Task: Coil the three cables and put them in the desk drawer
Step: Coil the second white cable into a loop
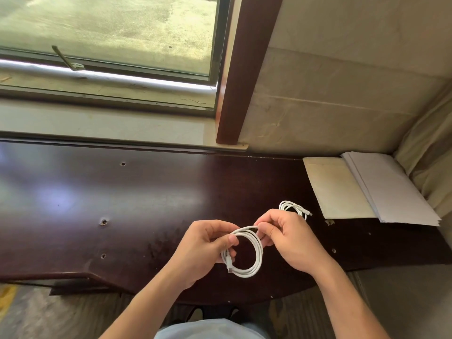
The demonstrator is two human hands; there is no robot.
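Note:
A white cable [254,261] wound into a round coil hangs between both hands above the dark wooden desk [137,199]. My left hand [203,250] grips the coil's left side, thumb over the strands, and a plug end hangs at the lower left. My right hand [288,241] pinches the top right of the coil. A second coiled white cable [293,208] lies on the desk just behind my right hand, partly hidden by it. No third cable and no drawer can be seen.
A cream envelope [340,189] and a stack of white paper [393,189] lie at the desk's right end. A window [110,35] and a dark wood post [242,77] stand behind the desk. Small holes dot the desktop.

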